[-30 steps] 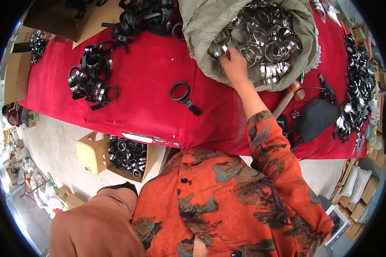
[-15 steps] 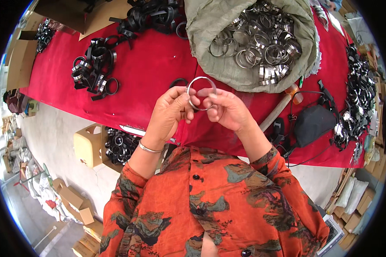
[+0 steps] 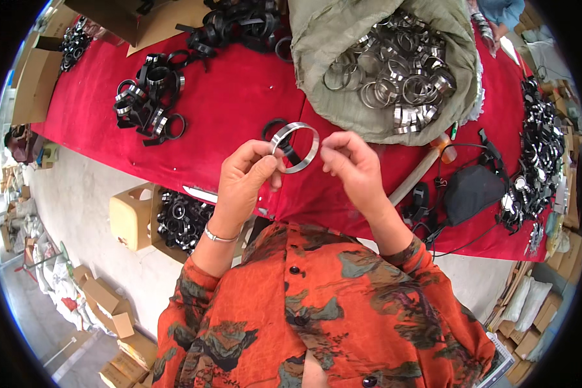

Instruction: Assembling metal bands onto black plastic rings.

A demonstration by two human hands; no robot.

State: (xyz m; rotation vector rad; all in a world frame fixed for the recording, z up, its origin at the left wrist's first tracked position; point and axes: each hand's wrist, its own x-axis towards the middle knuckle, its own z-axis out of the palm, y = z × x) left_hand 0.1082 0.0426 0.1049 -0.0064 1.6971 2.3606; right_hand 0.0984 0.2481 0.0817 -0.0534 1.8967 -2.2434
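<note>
You're in a workshop: your red-covered counter [image 3: 220,126] carries a sack [image 3: 320,61] of metal rings [image 3: 404,119] at upper centre, plus a mallet [image 3: 415,176], while cardboard boxes [image 3: 107,304] stand lower left.

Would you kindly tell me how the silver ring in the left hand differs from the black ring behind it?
The silver ring is shiny, whereas the black ring is dark. The silver ring is held up in the left hand, while the black ring lies on the red cloth. The silver ring is a plain band; the black ring has a strap-like tail. Both are round and open in the middle.
</note>
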